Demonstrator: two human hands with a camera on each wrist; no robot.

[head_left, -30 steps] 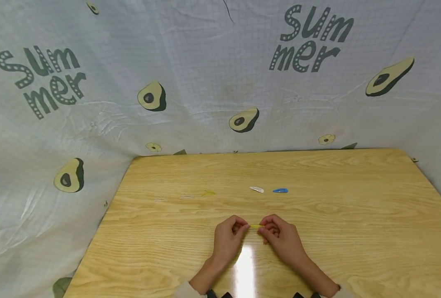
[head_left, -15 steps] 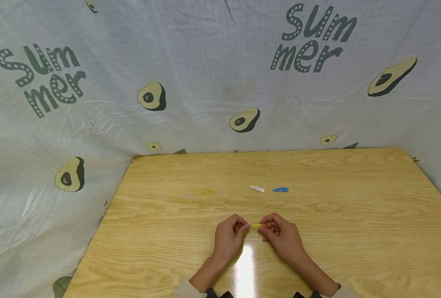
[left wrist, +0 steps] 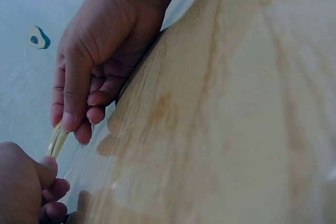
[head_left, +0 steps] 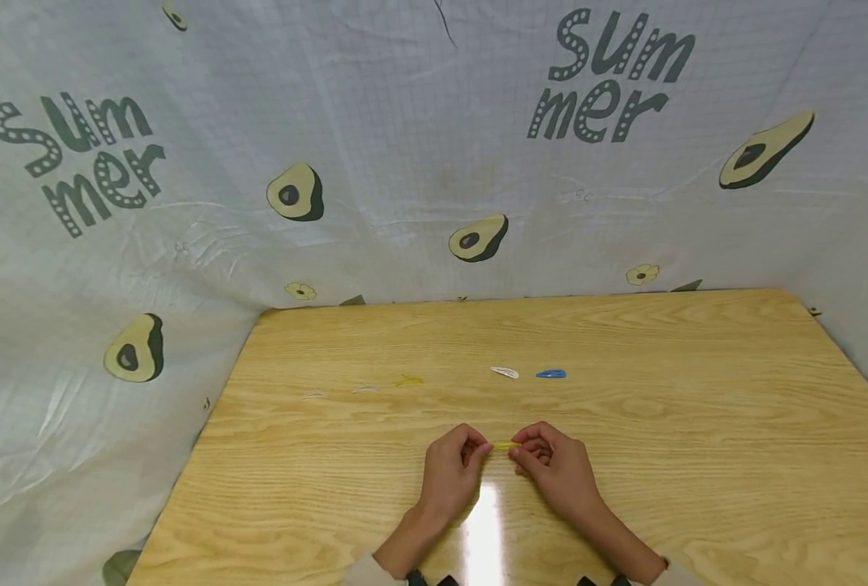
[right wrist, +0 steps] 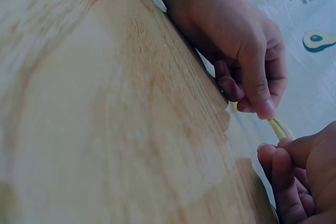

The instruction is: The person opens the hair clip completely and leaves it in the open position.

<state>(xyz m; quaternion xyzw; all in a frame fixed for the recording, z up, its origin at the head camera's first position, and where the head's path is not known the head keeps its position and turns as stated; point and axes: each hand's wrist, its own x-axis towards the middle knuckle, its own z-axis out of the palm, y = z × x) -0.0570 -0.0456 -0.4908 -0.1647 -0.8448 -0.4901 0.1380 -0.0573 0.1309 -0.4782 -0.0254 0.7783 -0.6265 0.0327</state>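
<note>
From the head view, our left hand [head_left: 449,474] and right hand [head_left: 557,470] pinch opposite ends of one yellow hair clip [head_left: 504,445] just above the table [head_left: 698,456]; beyond lie one white clip [head_left: 505,373] and one blue clip [head_left: 551,374] (three in all). Left wrist view: fingertips [left wrist: 68,121] clamp the clip. Right wrist view: likewise; we judge a firm, even pinch best.

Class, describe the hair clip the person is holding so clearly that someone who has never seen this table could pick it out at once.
Start at the wooden table and move to its near edge, where the left hand and right hand meet. Pinched between their fingertips is a small yellow clip. Unlike the white clip and blue clip lying farther back, it is yellow and held.
</note>
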